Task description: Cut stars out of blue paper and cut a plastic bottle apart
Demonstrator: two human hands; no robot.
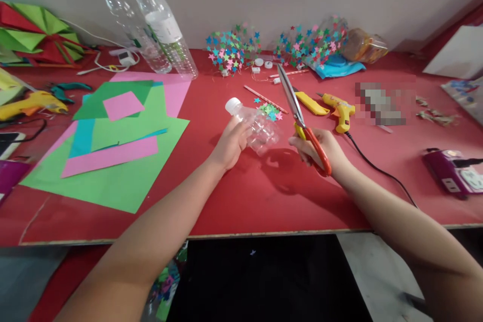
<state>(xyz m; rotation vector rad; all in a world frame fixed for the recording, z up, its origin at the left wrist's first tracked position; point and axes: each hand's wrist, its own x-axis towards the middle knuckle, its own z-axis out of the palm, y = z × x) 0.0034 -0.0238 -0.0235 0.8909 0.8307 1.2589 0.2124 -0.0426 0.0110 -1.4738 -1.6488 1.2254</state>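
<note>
My left hand (231, 145) is closed around a clear plastic bottle (260, 133) with a white cap, tilted over the red table. The bottle looks short, and its lower end points toward my right hand. In my right hand (317, 148) is a pair of scissors (296, 105) with red and yellow handles, its blades pointing up and away from me. The blades look closed together, apart from the bottle. Just behind the bottle lie small paper stars (269, 110) and a patterned straw (266, 99).
Coloured paper sheets (128, 181) cover the table's left side. Tall bottles (166, 30) stand behind them. Star-covered clear pieces (226, 53) sit by the wall. A yellow cutter (311, 104), a glue gun (339, 110) with a cord and a purple power strip (449, 171) lie to the right.
</note>
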